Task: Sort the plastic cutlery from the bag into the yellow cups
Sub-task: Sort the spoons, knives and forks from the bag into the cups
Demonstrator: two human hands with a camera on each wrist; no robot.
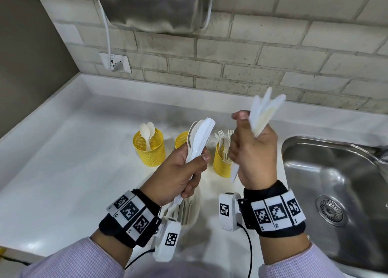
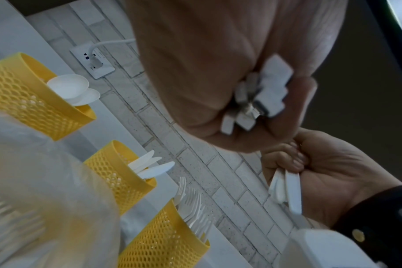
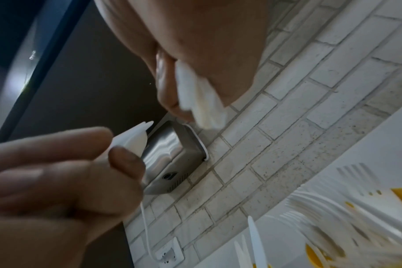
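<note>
My left hand (image 1: 184,172) grips a thick bundle of white knives and spoons (image 1: 199,135), held upright above the counter; their handle ends (image 2: 259,98) poke out of the fist. Just to the right, my right hand (image 1: 252,152) grips a few white knives (image 1: 262,112), fanned upward. Three yellow mesh cups stand behind the hands. The left cup (image 1: 149,149) holds spoons, the middle cup (image 2: 119,172) holds knives, and the right cup (image 1: 220,164) holds forks. The clear bag (image 1: 184,210) with more cutlery lies on the counter under my wrists.
A steel sink (image 1: 336,183) sits at the right of the white counter (image 1: 63,172). Behind it is a brick wall with a socket (image 1: 115,62) and a metal dispenser (image 1: 155,7) above.
</note>
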